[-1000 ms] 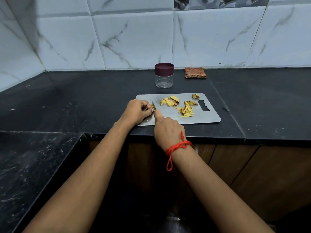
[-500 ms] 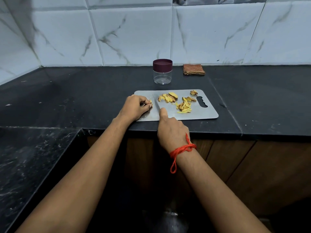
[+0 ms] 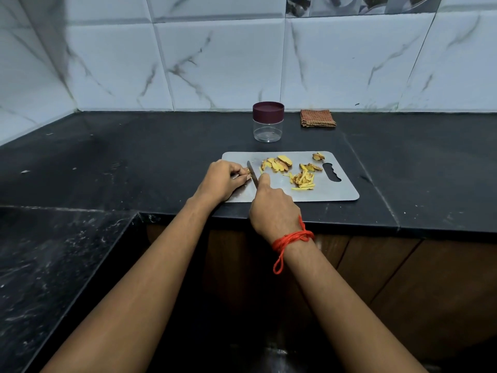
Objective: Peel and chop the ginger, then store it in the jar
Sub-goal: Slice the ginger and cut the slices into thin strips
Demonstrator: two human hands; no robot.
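The left hand [image 3: 221, 181] pinches what looks like a small yellow ginger piece [image 3: 248, 174]; just right of that pinch, the right hand [image 3: 273, 211] grips a thin steel knife [image 3: 252, 176] on the grey metal cutting board [image 3: 338, 191].

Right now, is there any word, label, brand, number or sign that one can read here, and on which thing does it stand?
None: no text can be read anywhere.
The clear jar and its maroon lid show no label.
The grey cutting board, the knife and the folded cloth bear no print.
The decorated tile at the top edge is blurred; no letters show.
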